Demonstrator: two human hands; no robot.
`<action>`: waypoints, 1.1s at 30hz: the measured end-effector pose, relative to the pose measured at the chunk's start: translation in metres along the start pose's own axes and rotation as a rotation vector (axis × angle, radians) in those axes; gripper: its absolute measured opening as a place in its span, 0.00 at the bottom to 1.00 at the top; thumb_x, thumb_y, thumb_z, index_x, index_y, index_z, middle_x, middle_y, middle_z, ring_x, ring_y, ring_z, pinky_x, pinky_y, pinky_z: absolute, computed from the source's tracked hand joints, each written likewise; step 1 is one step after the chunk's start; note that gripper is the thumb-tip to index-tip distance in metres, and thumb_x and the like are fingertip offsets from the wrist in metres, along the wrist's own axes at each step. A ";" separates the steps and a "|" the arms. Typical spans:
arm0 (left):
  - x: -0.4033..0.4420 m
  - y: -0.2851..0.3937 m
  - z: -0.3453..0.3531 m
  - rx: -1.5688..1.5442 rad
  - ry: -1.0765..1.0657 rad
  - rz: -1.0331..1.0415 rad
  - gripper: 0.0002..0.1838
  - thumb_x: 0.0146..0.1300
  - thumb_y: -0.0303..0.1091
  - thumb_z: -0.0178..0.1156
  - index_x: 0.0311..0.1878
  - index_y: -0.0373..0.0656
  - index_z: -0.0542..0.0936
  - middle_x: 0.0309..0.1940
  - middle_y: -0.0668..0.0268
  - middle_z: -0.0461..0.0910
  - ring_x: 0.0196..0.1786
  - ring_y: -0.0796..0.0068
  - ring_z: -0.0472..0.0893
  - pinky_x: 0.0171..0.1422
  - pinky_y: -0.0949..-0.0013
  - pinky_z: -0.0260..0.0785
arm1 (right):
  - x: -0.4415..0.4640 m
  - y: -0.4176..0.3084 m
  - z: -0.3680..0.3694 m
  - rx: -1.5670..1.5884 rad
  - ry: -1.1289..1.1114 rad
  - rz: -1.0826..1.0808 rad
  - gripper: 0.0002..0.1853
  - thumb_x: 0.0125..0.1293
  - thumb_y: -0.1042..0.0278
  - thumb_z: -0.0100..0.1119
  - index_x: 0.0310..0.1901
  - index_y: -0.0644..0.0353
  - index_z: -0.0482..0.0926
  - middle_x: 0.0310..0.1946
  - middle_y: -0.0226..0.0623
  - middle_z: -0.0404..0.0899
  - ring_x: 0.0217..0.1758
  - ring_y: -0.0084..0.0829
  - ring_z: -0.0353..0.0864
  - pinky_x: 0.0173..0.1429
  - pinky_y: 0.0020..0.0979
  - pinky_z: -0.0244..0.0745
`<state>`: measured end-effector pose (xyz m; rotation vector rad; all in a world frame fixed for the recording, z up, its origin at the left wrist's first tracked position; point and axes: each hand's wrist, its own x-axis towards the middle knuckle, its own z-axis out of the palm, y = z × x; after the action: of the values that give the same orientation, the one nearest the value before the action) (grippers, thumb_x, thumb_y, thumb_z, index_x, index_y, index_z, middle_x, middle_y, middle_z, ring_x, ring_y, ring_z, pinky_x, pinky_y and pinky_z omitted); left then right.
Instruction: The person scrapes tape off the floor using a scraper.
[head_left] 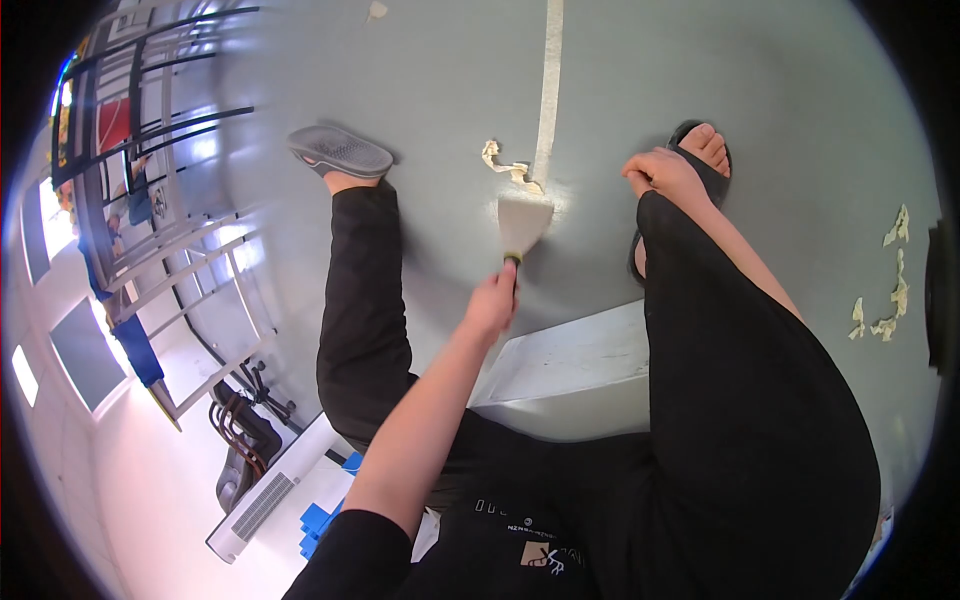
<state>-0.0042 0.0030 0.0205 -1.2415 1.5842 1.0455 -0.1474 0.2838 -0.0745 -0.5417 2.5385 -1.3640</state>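
Observation:
My left hand [492,303] is closed round the dark handle of a putty knife [524,225]. Its wide, pale blade lies low against the grey floor [450,60], at the near end of a strip of off-white tape [549,100]. A peeled, crumpled scrap of tape [517,173] curls up just beyond the blade edge. My right hand [668,174] rests at my right knee, its fingers curled in and no tool visible in it. The inside of that hand is hidden.
I sit low on a white box-like seat [575,355], feet apart in a grey slipper [345,150] and a black sandal [712,165]. More tape scraps [900,285] lie at the right. Metal frames [215,310] and a white heater-like unit [265,500] stand at the left.

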 end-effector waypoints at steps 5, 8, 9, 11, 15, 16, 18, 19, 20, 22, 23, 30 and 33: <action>0.004 0.023 -0.009 -0.081 -0.032 -0.002 0.24 0.71 0.60 0.46 0.36 0.47 0.70 0.20 0.73 0.66 0.16 0.82 0.59 0.19 0.75 0.48 | 0.002 -0.012 -0.007 -0.011 -0.017 0.059 0.04 0.56 0.72 0.58 0.33 0.57 0.81 0.27 0.37 0.81 0.37 0.40 0.79 0.44 0.39 0.73; -0.004 -0.029 -0.005 -0.011 -0.019 -0.115 0.24 0.71 0.61 0.46 0.36 0.47 0.70 0.20 0.72 0.66 0.16 0.82 0.60 0.19 0.75 0.48 | 0.002 -0.006 -0.002 -0.011 -0.007 0.044 0.04 0.57 0.72 0.58 0.32 0.58 0.81 0.26 0.38 0.81 0.37 0.41 0.79 0.44 0.39 0.73; -0.007 -0.037 -0.003 -0.011 -0.022 -0.116 0.24 0.71 0.61 0.46 0.36 0.47 0.70 0.20 0.72 0.66 0.16 0.82 0.60 0.19 0.75 0.48 | 0.001 -0.004 -0.002 -0.013 -0.008 0.047 0.04 0.57 0.72 0.58 0.32 0.58 0.81 0.26 0.38 0.81 0.37 0.41 0.79 0.44 0.39 0.73; -0.008 -0.048 -0.001 -0.030 -0.052 -0.201 0.24 0.71 0.61 0.46 0.36 0.47 0.70 0.20 0.72 0.66 0.17 0.82 0.60 0.19 0.74 0.48 | 0.001 -0.002 -0.002 -0.029 -0.031 0.040 0.03 0.57 0.72 0.58 0.32 0.58 0.81 0.26 0.38 0.81 0.37 0.42 0.79 0.44 0.39 0.73; 0.004 0.010 -0.002 0.033 -0.005 -0.021 0.25 0.71 0.62 0.46 0.37 0.47 0.70 0.21 0.72 0.66 0.17 0.82 0.61 0.19 0.74 0.49 | 0.004 -0.008 -0.005 -0.002 -0.035 0.040 0.03 0.57 0.72 0.58 0.32 0.58 0.81 0.26 0.38 0.81 0.38 0.42 0.79 0.44 0.39 0.74; 0.008 0.025 -0.003 0.009 -0.035 -0.075 0.26 0.71 0.62 0.45 0.37 0.46 0.70 0.21 0.72 0.66 0.17 0.82 0.61 0.19 0.74 0.50 | 0.003 -0.010 -0.006 -0.016 -0.026 0.046 0.03 0.57 0.72 0.58 0.32 0.58 0.81 0.26 0.38 0.81 0.38 0.42 0.79 0.44 0.39 0.73; 0.006 0.023 -0.006 -0.019 -0.058 -0.137 0.26 0.71 0.63 0.45 0.38 0.46 0.70 0.21 0.72 0.66 0.17 0.82 0.61 0.19 0.74 0.51 | 0.001 -0.012 -0.004 -0.019 -0.025 0.051 0.03 0.57 0.72 0.58 0.32 0.58 0.81 0.26 0.38 0.81 0.37 0.42 0.79 0.45 0.39 0.73; 0.004 0.013 -0.010 -0.012 -0.064 -0.097 0.26 0.71 0.63 0.44 0.38 0.46 0.70 0.21 0.72 0.66 0.17 0.81 0.61 0.19 0.73 0.52 | 0.000 -0.011 -0.003 -0.011 -0.019 0.052 0.03 0.57 0.72 0.58 0.32 0.58 0.81 0.27 0.37 0.81 0.37 0.41 0.79 0.45 0.39 0.73; 0.003 0.004 -0.012 0.001 -0.074 -0.050 0.26 0.71 0.63 0.43 0.38 0.46 0.70 0.21 0.71 0.67 0.17 0.81 0.62 0.19 0.73 0.52 | 0.002 -0.008 -0.003 -0.010 -0.006 0.056 0.03 0.57 0.72 0.58 0.32 0.58 0.81 0.27 0.37 0.81 0.38 0.41 0.79 0.45 0.39 0.73; -0.010 -0.033 -0.003 0.052 -0.061 -0.082 0.26 0.71 0.62 0.44 0.36 0.45 0.70 0.20 0.71 0.67 0.16 0.80 0.61 0.19 0.72 0.52 | 0.000 -0.007 -0.002 -0.004 -0.005 0.058 0.03 0.57 0.72 0.58 0.32 0.58 0.81 0.28 0.37 0.81 0.38 0.41 0.79 0.45 0.38 0.73; -0.013 -0.043 0.002 0.095 -0.044 -0.109 0.26 0.71 0.62 0.45 0.35 0.45 0.70 0.19 0.70 0.67 0.16 0.79 0.61 0.20 0.72 0.51 | 0.000 -0.004 -0.002 -0.001 -0.005 0.051 0.03 0.57 0.73 0.58 0.32 0.58 0.81 0.28 0.37 0.82 0.38 0.41 0.79 0.45 0.38 0.73; 0.012 0.033 0.006 -0.019 -0.081 -0.107 0.27 0.72 0.63 0.43 0.36 0.46 0.69 0.20 0.71 0.66 0.16 0.80 0.59 0.18 0.73 0.51 | 0.002 -0.005 -0.003 -0.012 -0.019 0.044 0.04 0.57 0.72 0.58 0.33 0.58 0.81 0.27 0.38 0.81 0.38 0.41 0.79 0.46 0.38 0.73; 0.004 0.030 0.003 -0.024 -0.091 -0.047 0.26 0.72 0.62 0.43 0.36 0.46 0.69 0.20 0.71 0.65 0.16 0.80 0.59 0.18 0.73 0.51 | 0.000 -0.011 -0.002 -0.049 -0.034 0.088 0.04 0.57 0.71 0.58 0.32 0.57 0.81 0.27 0.38 0.81 0.38 0.41 0.78 0.46 0.39 0.73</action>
<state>-0.0342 0.0100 0.0189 -1.2237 1.4706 1.0790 -0.1457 0.2795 -0.0645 -0.4524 2.5425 -1.2558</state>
